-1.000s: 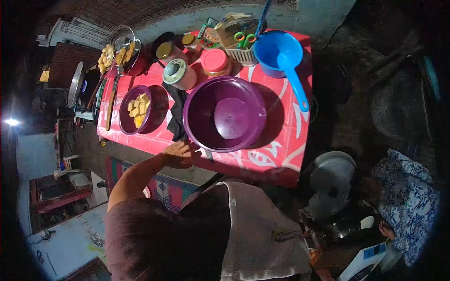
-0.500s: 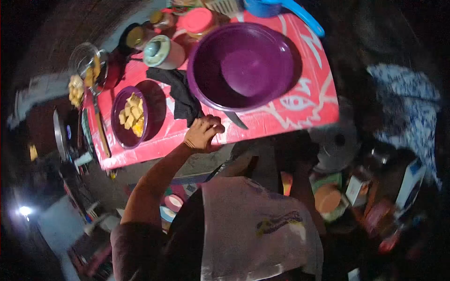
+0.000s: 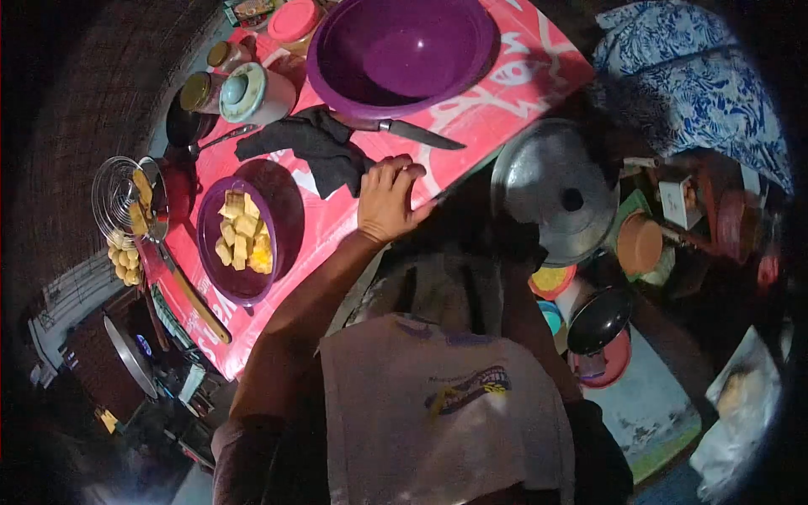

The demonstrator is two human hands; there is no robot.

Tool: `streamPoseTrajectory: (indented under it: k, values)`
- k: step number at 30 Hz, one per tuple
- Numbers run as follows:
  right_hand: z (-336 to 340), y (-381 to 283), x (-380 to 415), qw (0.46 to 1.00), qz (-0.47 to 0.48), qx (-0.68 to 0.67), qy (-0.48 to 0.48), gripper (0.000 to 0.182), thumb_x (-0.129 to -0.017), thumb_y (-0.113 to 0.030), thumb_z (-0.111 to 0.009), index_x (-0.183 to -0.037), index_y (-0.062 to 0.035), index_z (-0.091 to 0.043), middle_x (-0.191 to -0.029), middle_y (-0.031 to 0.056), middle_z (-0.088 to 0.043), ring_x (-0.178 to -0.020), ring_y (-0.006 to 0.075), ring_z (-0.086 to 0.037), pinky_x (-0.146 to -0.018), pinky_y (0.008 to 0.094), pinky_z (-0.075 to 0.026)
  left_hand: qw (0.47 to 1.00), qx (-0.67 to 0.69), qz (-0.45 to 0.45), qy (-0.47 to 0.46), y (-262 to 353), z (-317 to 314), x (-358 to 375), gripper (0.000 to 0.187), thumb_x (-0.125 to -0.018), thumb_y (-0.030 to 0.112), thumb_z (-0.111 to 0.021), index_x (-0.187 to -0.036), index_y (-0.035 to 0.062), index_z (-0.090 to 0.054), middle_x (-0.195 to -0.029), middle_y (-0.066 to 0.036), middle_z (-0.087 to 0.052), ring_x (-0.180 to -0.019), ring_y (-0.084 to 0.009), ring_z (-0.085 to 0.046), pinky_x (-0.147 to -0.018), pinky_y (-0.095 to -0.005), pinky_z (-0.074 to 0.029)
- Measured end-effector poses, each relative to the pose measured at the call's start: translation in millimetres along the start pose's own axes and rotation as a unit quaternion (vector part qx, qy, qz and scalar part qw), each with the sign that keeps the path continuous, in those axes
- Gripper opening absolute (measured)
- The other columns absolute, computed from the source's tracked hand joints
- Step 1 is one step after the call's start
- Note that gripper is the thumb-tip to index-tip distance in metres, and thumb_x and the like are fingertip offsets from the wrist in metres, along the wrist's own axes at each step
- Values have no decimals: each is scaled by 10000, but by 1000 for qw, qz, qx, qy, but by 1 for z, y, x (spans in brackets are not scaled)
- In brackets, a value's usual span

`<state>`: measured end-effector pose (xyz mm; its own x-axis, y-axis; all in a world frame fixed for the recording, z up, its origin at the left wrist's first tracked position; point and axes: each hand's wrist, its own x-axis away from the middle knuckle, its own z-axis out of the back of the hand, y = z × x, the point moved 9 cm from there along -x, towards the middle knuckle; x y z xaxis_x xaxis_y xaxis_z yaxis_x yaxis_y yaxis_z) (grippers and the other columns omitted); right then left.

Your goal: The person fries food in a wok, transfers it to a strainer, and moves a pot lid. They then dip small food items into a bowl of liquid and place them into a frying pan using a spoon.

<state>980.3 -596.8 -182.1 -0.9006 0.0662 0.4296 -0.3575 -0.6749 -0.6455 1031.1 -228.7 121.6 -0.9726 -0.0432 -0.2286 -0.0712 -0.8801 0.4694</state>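
My left hand (image 3: 390,198) rests on the front edge of the pink tablecloth, fingers bent a little and thumb apart, with nothing held. Just beyond its fingers lie a black cloth (image 3: 316,150) and a knife (image 3: 421,135). A large purple basin (image 3: 400,55) stands behind them. To the left, a purple bowl (image 3: 215,220) holds several pale chunks (image 3: 240,231) and something yellow. My right arm reaches down into shadow near a big metal lid (image 3: 551,198); the dark hides my right hand.
A lidded pot (image 3: 257,94), jars (image 3: 202,91) and a red-lidded container (image 3: 293,21) stand at the back left. Beside them are a wire strainer (image 3: 126,198) and a wooden-handled utensil (image 3: 198,299). Lower right are a clay-coloured pot (image 3: 640,242) and a black pan (image 3: 599,320).
The view has turned and shifted, so the table appears more tilted and the metal lid shows more fully. My left hand remains at the table edge, and more of the knife is visible.
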Motion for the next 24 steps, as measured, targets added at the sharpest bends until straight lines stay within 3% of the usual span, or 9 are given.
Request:
streamPoseTrajectory:
  k: [4,5,9,14,15,17,21,23,24]
  values:
    - [-26,31,55,1000,-16,-26,-3,417,-855,-250,-491,-1228,-73,-432,-1186,152,-493,-1108,248,-474,-917,342,-395,995,87,-23,42,9,23,46,346,-679,231,-663,-979,110,-540,-1081,-103,-508,-996,-289,-476,-821,-388,-355]
    - [-36,44,66,999,-17,-33,-8,418,-854,-250,-492,-1229,-74,-432,-1187,152,-492,-1109,248,-474,-917,342,-395,994,97,-35,38,14,29,78,267,-669,132,-657,-917,94,-565,-1041,-94,-548,-963,-292,-510,-815,-394,-382]
    - [-74,92,115,997,-17,-69,-28,423,-852,-249,-496,-1233,-77,-431,-1191,153,-492,-1113,249,-473,-920,343,-394,996,66,-55,3,-3,52,243,192,-627,84,-668,-799,100,-583,-961,-65,-583,-917,-284,-542,-785,-395,-423]
    - [-131,137,159,984,1,-167,-63,429,-849,-248,-500,-1237,-80,-430,-1195,154,-491,-1117,249,-472,-922,343,-393,985,-79,118,-100,-56,120,390,275,-638,110,-632,-891,100,-524,-1109,-144,-454,-1027,-331,-435,-873,-467,-332]
    - [-126,134,177,999,-11,-25,-36,447,-832,-275,-514,-1230,-85,-440,-1160,155,-516,-1077,270,-498,-896,356,-413,979,-109,141,-99,-69,133,412,342,-635,115,-634,-955,103,-513,-1153,-150,-438,-1061,-339,-420,-898,-470,-317]
    - [-86,45,225,962,-56,269,-2,484,-798,-327,-541,-1216,-96,-462,-1090,155,-567,-997,313,-549,-844,383,-453,972,-138,163,-95,-92,154,447,409,-633,121,-635,-1019,105,-502,-1197,-156,-422,-1094,-347,-405,-923,-473,-301]
    - [-107,40,276,980,-29,199,4,493,-767,-357,-565,-1167,-77,-501,-1001,150,-607,-901,382,-570,-782,433,-476,951,-213,195,-113,-140,195,508,611,-622,138,-647,-1189,133,-420,-1311,-163,-341,-1199,-369,-318,-974,-477,-260]
    - [-141,85,295,952,173,234,91,473,-816,-468,-485,-1087,-84,-539,-1009,74,-610,-892,239,-593,-808,357,-469,947,-219,183,-146,-160,208,532,654,-639,155,-642,-1242,158,-389,-1334,-164,-321,-1229,-377,-285,-978,-487,-248]
    - [-148,105,302,952,171,235,93,473,-816,-468,-485,-1087,-84,-539,-1009,74,-610,-892,239,-593,-808,357,-469,948,-217,181,-147,-168,215,541,654,-639,155,-642,-1242,158,-389,-1334,-164,-321,-1229,-377,-285,-978,-487,-248]
